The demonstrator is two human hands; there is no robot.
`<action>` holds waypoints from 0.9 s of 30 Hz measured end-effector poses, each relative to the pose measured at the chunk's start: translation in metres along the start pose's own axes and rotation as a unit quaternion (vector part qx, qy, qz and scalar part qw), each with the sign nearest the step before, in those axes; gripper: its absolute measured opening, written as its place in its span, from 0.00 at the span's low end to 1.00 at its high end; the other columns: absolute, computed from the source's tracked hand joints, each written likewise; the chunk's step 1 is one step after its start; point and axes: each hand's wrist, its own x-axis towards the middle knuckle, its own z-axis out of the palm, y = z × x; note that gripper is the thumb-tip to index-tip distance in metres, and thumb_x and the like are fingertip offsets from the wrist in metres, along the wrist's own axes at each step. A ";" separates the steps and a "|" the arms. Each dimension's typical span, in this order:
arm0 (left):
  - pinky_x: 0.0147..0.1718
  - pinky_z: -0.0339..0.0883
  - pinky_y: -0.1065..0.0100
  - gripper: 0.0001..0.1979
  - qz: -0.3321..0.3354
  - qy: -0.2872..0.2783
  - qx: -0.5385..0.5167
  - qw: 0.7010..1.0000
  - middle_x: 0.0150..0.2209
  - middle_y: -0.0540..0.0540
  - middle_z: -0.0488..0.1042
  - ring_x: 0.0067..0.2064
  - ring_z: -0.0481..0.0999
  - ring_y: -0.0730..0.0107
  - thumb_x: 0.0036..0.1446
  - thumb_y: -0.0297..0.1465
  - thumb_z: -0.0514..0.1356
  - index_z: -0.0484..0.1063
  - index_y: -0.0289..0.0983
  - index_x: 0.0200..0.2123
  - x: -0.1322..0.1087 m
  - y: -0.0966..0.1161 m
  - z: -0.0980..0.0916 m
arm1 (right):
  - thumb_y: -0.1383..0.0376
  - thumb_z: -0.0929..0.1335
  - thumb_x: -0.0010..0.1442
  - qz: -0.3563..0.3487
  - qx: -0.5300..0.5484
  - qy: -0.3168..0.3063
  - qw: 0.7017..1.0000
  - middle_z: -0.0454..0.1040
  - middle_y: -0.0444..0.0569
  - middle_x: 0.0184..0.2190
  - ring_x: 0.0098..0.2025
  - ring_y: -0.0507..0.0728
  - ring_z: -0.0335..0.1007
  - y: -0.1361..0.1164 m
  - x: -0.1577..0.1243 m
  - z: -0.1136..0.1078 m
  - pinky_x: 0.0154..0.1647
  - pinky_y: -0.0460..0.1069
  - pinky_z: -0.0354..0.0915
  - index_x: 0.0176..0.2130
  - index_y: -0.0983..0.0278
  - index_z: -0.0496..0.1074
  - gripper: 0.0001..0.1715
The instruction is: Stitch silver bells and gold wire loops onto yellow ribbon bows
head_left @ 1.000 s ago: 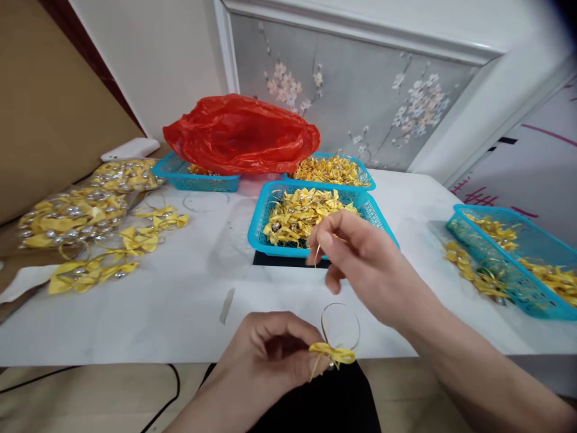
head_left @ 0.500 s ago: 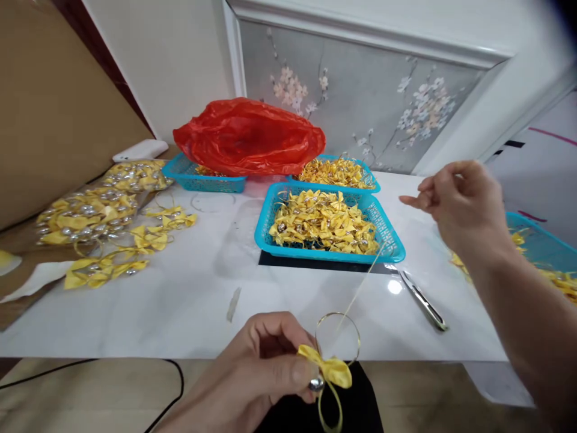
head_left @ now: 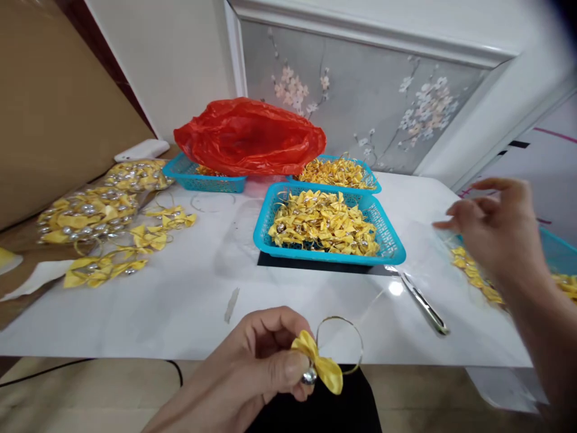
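Note:
My left hand (head_left: 264, 361) is closed at the table's near edge, pinching a yellow ribbon bow (head_left: 318, 361) with a small silver bell and a thin gold wire ring (head_left: 340, 343). A fine gold thread runs from the ring up and to the right. My right hand (head_left: 498, 231) is raised at the right, blurred, fingers curled loosely; whether it still pinches the thread I cannot tell. A blue basket (head_left: 387, 237) heaped with yellow bows sits in the middle of the white table (head_left: 180, 307).
Small scissors (head_left: 424, 304) lie on the table right of centre. A red plastic bag (head_left: 250, 135) covers a blue basket at the back, beside another basket of bows (head_left: 336, 171). Loose bows and bagged bundles (head_left: 85, 213) lie at the left. Another blue basket (head_left: 559, 258) is at the right.
My right hand pulled the thread from above the centre basket far out to the right, then dropped lower. The left hand turned the bow; the thread has gone slack.

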 end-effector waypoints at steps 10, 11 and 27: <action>0.34 0.76 0.76 0.08 0.066 0.030 0.009 0.997 0.31 0.49 0.81 0.33 0.79 0.73 0.50 0.31 0.73 0.80 0.37 0.34 0.002 0.015 0.012 | 0.53 0.59 0.73 0.139 0.232 -0.516 0.813 0.71 0.45 0.25 0.20 0.47 0.63 -0.064 -0.101 0.062 0.20 0.41 0.60 0.40 0.66 0.71 0.22; 0.34 0.76 0.75 0.08 0.068 0.046 0.005 0.997 0.31 0.49 0.81 0.34 0.79 0.73 0.49 0.31 0.73 0.81 0.37 0.33 0.000 0.015 0.011 | 0.53 0.61 0.72 0.118 0.218 -0.518 0.819 0.70 0.44 0.24 0.22 0.48 0.63 -0.062 -0.100 0.060 0.21 0.41 0.60 0.39 0.66 0.73 0.22; 0.31 0.66 0.80 0.07 0.072 -0.010 0.150 0.986 0.30 0.53 0.79 0.31 0.73 0.78 0.50 0.27 0.72 0.81 0.40 0.35 0.001 0.018 0.000 | 0.76 0.65 0.65 -0.186 0.099 -0.295 0.932 0.65 0.43 0.25 0.27 0.49 0.60 -0.075 -0.115 0.094 0.27 0.45 0.53 0.31 0.67 0.70 0.10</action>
